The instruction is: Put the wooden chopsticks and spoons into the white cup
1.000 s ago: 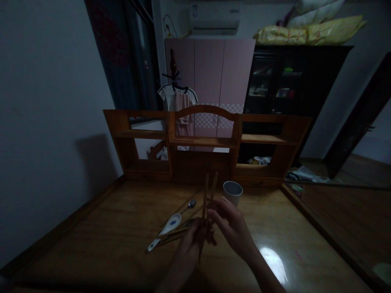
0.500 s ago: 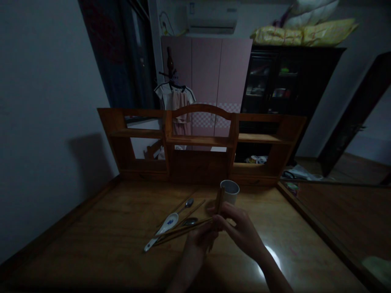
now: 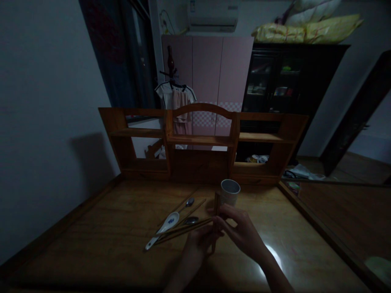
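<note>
My right hand [image 3: 236, 223] is closed, pinching wooden chopsticks [image 3: 217, 199] that stand nearly upright, their lower end showing beneath the hands. Close against it, my left hand [image 3: 198, 243] is closed too. Several more chopsticks [image 3: 180, 231] reach leftward from the left fingers and cross over the handle of a white ceramic spoon [image 3: 171, 221] with a blue mark. Where these chopsticks meet the left palm is hidden. A metal spoon [image 3: 192, 220] lies just behind them, and another metal spoon [image 3: 190, 202] is farther back. Beyond my right fingers stands a grey cup [image 3: 230, 190].
Two loose chopsticks, one a left chopstick [image 3: 180, 205] and one a right chopstick [image 3: 196, 207], lie on the wooden table [image 3: 100, 232]. A wooden shelf unit [image 3: 200, 140] borders the table's far edge. A wall [image 3: 45, 122] rises at left.
The upright chopsticks have shifted slightly down and left between my hands, and more of their lower end shows. Cup and spoons stay in place.
</note>
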{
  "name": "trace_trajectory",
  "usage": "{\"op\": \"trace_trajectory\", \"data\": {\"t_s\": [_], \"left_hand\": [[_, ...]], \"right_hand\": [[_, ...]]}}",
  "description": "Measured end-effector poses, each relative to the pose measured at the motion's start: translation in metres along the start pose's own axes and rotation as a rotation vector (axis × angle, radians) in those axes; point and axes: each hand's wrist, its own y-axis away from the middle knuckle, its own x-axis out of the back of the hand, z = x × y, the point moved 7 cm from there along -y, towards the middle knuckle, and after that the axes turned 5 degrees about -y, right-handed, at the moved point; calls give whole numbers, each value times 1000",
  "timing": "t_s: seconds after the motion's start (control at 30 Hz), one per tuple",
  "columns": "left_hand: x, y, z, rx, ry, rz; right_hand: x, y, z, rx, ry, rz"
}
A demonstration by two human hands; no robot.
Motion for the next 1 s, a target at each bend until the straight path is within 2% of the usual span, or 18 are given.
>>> {"op": "trace_trajectory", "data": {"t_s": [0.2, 0.43, 0.57, 0.67, 0.77, 0.87, 0.93, 1.0], "left_hand": [[1, -2, -3, -5, -22, 12], [3, -7, -33, -12, -83, 67], [7, -6, -37, -1, -145, 38], [31, -10, -32, -34, -300, 96], [75, -24, -31, -16, -570, 217], [107, -45, -34, -2, -757, 199], [116, -58, -40, -6, -812, 164], [114, -68, -49, -9, -853, 115]], "right_hand": [[2, 1, 1, -21, 16, -21], [0, -5, 6, -57, -26, -51], [-2, -5, 8, -60, -59, -66], [3, -1, 13, -74, -71, -48], [10, 5, 22, -108, -60, -12], [18, 15, 34, -140, -62, 74], [21, 24, 44, -158, -96, 152], [26, 36, 56, -178, -121, 256]]}}
